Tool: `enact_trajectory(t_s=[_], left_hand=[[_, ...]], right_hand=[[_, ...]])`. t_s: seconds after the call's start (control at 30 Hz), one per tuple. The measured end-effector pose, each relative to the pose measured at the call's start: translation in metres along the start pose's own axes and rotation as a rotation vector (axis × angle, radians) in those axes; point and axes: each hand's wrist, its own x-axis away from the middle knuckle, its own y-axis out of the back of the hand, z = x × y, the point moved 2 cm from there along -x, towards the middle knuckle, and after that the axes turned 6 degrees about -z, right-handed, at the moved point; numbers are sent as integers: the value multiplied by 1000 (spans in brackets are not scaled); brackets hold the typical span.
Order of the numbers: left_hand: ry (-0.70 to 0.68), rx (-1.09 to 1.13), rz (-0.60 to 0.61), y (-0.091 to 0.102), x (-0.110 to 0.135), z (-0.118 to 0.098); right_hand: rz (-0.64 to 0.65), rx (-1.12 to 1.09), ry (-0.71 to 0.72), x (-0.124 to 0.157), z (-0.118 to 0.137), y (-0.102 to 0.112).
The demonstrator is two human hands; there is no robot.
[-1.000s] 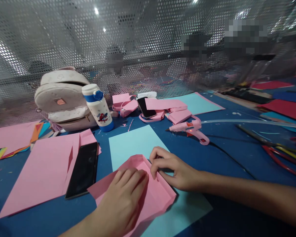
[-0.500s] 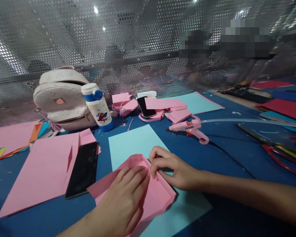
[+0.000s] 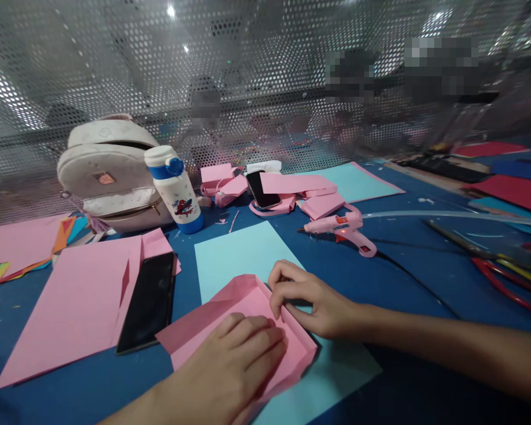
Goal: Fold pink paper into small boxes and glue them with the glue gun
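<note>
A pink paper box (image 3: 230, 307) with folded-up sides lies on a light blue sheet (image 3: 243, 251). My right hand (image 3: 307, 298) pinches its upper right wall between thumb and fingers. Inside the box rests my left hand (image 3: 243, 360), fingers stretched over the bottom toward the right wall; its fingertips are partly hidden. Beyond my right hand, a pink hot glue gun (image 3: 343, 227) lies on its side with a clear glue stick (image 3: 425, 215) running out of its back.
Left of the box are a black phone (image 3: 146, 304) and folded pink paper (image 3: 71, 295). A Spider-Man bottle (image 3: 174, 192) and a white backpack (image 3: 110, 171) stand behind. Pink paper pieces (image 3: 292, 184) lie at the back, red-handled scissors (image 3: 491, 277) at right, before a perforated metal screen (image 3: 265, 71).
My left hand has slid right and slightly toward me inside the box, showing more of its bottom. My right hand keeps its pinch on the wall.
</note>
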Motion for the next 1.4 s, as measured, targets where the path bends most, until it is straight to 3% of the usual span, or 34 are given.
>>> enact_trajectory(t_s=[0.5,0.6,0.8,0.9,1.0,1.17,1.4], left_hand=[[-17,-131,-54,2,-5,-8],[-51,-196,-174,1,-5,-9],[-185,-157,-596,0,2,-12],[-213,-134,-677,1,3,-11],[-164,-181,-606,1,-1,-9],[-15,-131,-319,-5,-6,-4],[-41,-98,-138,-6,-7,-6]], right_hand=[[0,-9,-18,1,-3,-2],[-7,-1,-25,1,-2,-2],[-3,3,-39,0,-4,-2],[-8,-1,-34,-1,-5,-2],[-10,6,-35,-1,-4,-2],[-10,7,-37,-1,-3,-2],[-7,5,-31,0,-4,-2]])
